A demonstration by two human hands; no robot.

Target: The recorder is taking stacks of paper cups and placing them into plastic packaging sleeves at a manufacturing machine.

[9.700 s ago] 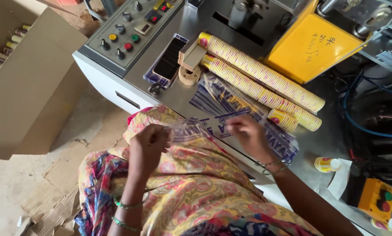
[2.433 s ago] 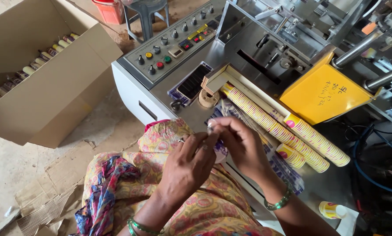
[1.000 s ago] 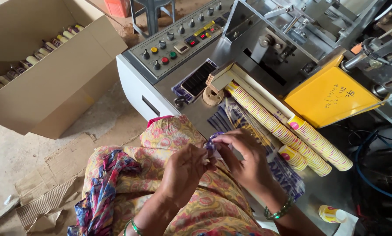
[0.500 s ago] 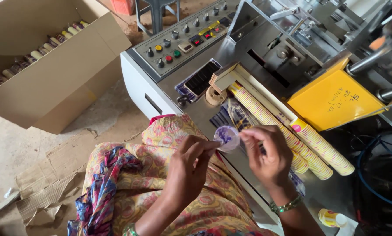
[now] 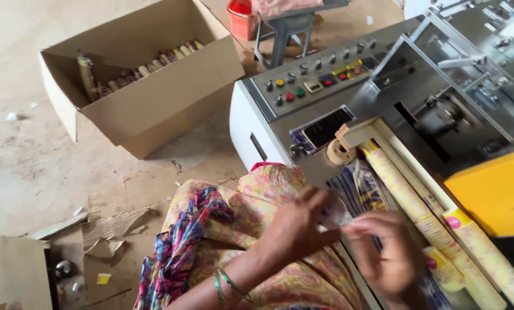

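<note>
- Grey machine with a button panel [image 5: 314,86] ahead; long stacks of patterned paper cups [image 5: 406,198] in its tray, open brown cardboard box [image 5: 148,86] on the floor left.
- View has swung left since half a second ago; the small pale disc seen then is now a blur.
- Left hand [image 5: 297,227] and right hand [image 5: 383,252] meet over the lap, pinching a small clear blurred piece [image 5: 336,215]; right hand motion-blurred.

The dress [image 5: 251,229] is yellow with pink flowers. The bangles [image 5: 225,287] are green. The box [image 5: 148,97] is brown, the bucket [image 5: 242,14] red. The cups [image 5: 417,212] are cream with tiny dots, by a yellow cover [image 5: 492,192].
</note>
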